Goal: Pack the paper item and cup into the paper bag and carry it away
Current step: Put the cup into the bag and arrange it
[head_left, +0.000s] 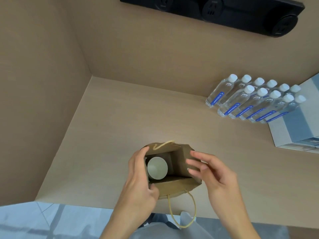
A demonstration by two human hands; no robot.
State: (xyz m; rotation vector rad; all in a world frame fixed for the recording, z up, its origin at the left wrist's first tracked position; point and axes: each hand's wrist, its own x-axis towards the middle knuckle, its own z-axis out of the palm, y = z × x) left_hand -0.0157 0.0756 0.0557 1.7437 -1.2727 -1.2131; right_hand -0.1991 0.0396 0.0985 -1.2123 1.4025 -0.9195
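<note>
Two bare hands at an open brown paper bag [179, 186], upright on the pale wood-grain bench [120, 118] near its front edge. Inside the bag, toward its left wall: a white paper cup [157, 168], upright, mouth up. Left hand [138, 185] clamped on the bag's left wall, thumb inside the front corner, fingers [138, 156] curled over the rim. Right hand [215, 176] just beside the bag's right wall, fingers apart, holding nothing. Front cord handle [183, 219] dangling off the bench edge. Far right of the bag: clear capped water bottles [250, 100], in rows.
</note>
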